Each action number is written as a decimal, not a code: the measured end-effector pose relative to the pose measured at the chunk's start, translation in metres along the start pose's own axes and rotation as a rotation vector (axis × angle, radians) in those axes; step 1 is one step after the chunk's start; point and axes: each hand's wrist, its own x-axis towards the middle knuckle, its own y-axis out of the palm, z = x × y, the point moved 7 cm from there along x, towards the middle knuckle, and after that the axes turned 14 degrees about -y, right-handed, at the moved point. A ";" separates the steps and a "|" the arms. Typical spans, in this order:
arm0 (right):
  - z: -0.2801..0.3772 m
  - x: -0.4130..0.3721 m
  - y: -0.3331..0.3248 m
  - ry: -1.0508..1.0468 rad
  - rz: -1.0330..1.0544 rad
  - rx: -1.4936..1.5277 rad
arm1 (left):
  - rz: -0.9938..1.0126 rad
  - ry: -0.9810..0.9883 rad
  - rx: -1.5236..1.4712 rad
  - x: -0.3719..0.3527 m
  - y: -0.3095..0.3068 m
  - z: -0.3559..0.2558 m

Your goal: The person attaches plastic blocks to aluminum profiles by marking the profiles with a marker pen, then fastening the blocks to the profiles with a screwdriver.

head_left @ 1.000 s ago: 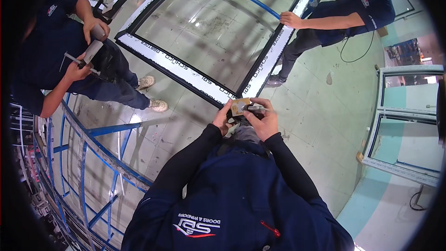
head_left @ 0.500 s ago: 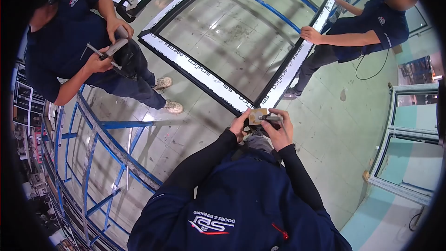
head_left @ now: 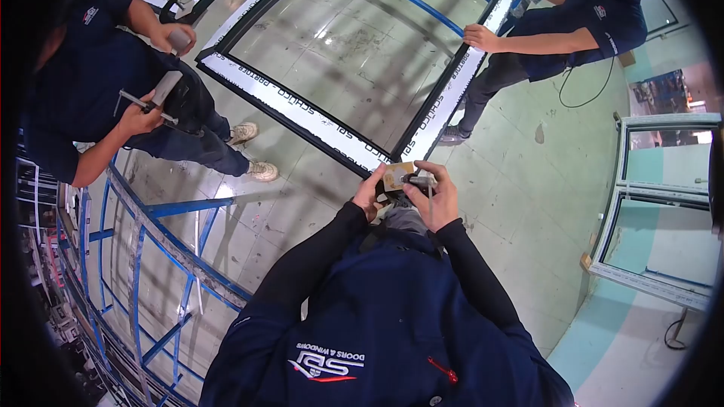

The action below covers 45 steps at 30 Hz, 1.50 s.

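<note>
My left hand (head_left: 368, 194) is closed at the near corner of a black window frame (head_left: 317, 122) with printed white film, its thumb on the left edge of a small yellowish wooden block (head_left: 394, 174). My right hand (head_left: 439, 202) is closed around the screw end of a metal clamp (head_left: 422, 181), which meets the block's face. The clamp's far side and some of my fingers are hidden.
A co-worker on the left holds another clamp (head_left: 143, 105) and a grey piece (head_left: 167, 87). A second co-worker's hand (head_left: 483, 38) rests on the frame's right side. Blue metal racks (head_left: 181, 218) stand at left; white-framed windows (head_left: 664, 234) lean at right.
The whole view has shifted, so things appear further left and slightly higher. The left co-worker's hands have moved further apart. My hands stay at the block and clamp.
</note>
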 end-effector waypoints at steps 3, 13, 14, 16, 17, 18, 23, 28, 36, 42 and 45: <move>-0.001 0.002 -0.001 -0.030 0.051 -0.083 | 0.008 -0.006 -0.004 -0.001 0.002 0.000; -0.004 -0.004 0.001 0.029 -0.028 0.080 | 0.000 0.005 0.013 0.000 0.000 0.001; -0.002 -0.004 0.002 0.064 -0.056 0.129 | -0.007 0.004 0.020 -0.002 0.001 0.000; 0.008 0.002 -0.001 -0.118 0.065 -0.128 | -0.051 -0.003 0.016 -0.006 0.000 -0.001; 0.013 0.004 0.000 -0.211 0.125 -0.259 | -0.070 -0.005 0.014 -0.007 0.001 -0.002; 0.004 0.001 -0.002 -0.132 0.064 -0.151 | -0.067 -0.005 0.014 -0.006 0.002 -0.002; -0.024 -0.010 0.002 0.099 -0.029 0.135 | 0.021 0.001 -0.002 0.005 -0.003 0.002; -0.016 -0.007 -0.001 0.015 -0.024 0.013 | -0.022 0.010 0.014 0.001 -0.002 0.002; -0.013 -0.005 0.001 0.036 -0.013 0.059 | -0.032 0.015 0.008 -0.003 0.002 -0.001; -0.013 -0.001 -0.003 0.000 0.061 -0.069 | 0.000 0.025 0.011 0.001 -0.001 -0.001; -0.019 -0.006 0.000 0.118 0.001 0.042 | -0.026 0.022 -0.001 0.007 -0.005 0.004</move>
